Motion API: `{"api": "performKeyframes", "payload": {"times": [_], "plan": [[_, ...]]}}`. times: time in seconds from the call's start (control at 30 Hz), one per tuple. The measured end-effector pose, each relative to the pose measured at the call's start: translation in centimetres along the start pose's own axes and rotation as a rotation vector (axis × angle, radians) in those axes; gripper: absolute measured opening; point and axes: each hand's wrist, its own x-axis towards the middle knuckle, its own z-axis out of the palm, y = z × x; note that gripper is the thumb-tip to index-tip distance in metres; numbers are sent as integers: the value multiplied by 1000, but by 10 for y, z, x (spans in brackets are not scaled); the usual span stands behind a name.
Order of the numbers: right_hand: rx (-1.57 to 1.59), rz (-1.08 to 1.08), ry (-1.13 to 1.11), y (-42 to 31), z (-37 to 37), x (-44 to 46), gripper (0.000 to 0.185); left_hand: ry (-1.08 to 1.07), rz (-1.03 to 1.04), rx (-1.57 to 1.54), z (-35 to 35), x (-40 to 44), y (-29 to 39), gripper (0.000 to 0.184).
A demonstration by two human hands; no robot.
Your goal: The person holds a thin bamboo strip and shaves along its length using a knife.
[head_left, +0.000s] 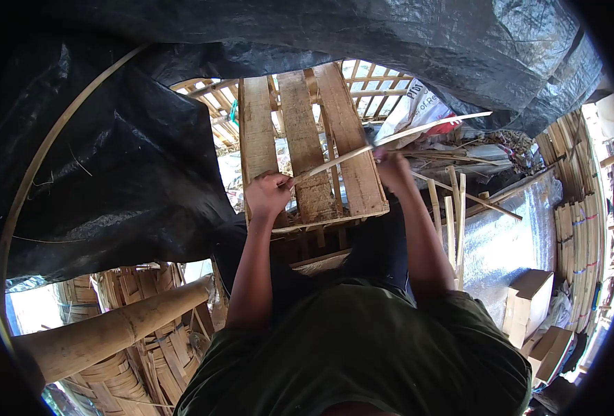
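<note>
A long, thin, pale bamboo strip (335, 161) slants up to the right across a slatted wooden bench (300, 139). My left hand (269, 194) is closed around the strip's lower end, above the left and middle slats. My right hand (394, 173) is closed beside the strip, over the bench's right edge, and smeared by motion. A small dark, blurred knife-like tool (371, 141) appears to stick out of it and cross the strip; its exact shape is hidden. Beyond that point the strip runs free toward the upper right.
Black plastic sheeting (134, 166) hangs at left and overhead. A thick bamboo pole (120, 322) lies lower left above woven bamboo baskets (113, 374). Upright bamboo sticks (451, 222) stand right of the bench. Cardboard boxes (529, 298) and bundled bamboo slats (574, 243) are further right.
</note>
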Motion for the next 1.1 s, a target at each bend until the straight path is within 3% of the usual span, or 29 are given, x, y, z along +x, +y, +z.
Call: {"api": "performKeyframes", "payload": {"times": [0.03,0.07,0.1,0.17,0.2,0.23,0.33,0.37,0.43,0.5,0.57,0.63,0.7,0.77,0.83,0.87,0.97,1.0,1.03,1.1], "plan": [[-6,41,31,4,-4,5,47,-15,-9,0,-1,1,0,16],[289,277,155,4,0,4,44,-12,-11,-3,-1,0,1,16],[289,270,156,-12,0,-3,44,-8,-19,-11,-1,0,2,16],[88,64,-175,-38,6,-23,43,-14,-21,-16,-3,-1,0,16],[2,-142,-80,-23,10,-18,43,-24,-20,12,-2,0,0,17],[-4,-142,-80,-3,9,-7,43,-29,-24,37,-2,1,1,17],[152,228,173,17,-7,12,44,-59,-38,2,-4,1,3,17],[150,222,178,8,-1,9,44,-52,-38,-1,-5,3,3,17],[140,-261,215,5,24,-4,44,-48,-60,-57,-3,2,1,17],[101,-336,275,24,17,10,38,-52,-43,-31,-2,3,0,17],[172,142,233,34,-2,22,28,-53,-28,1,-1,1,0,16],[215,156,253,31,11,21,25,-15,-31,-34,-1,3,-1,16],[112,-320,381,31,21,14,33,-3,-13,-31,0,3,-3,16],[161,-280,311,44,4,23,29,10,-4,-37,2,1,-4,17],[171,67,317,65,11,39,25,24,12,-14,4,2,-4,15],[20,-177,330,65,31,32,27,26,16,-11,4,3,-3,15],[232,-162,183,41,16,20,34,55,27,-31,0,-1,1,12],[245,-20,60,49,7,30,36,55,37,-37,-1,-1,2,12],[248,-23,59,51,10,33,36,58,46,-41,-1,-1,3,11],[343,184,150,52,20,33,37,44,17,-34,0,-2,4,11]]}}
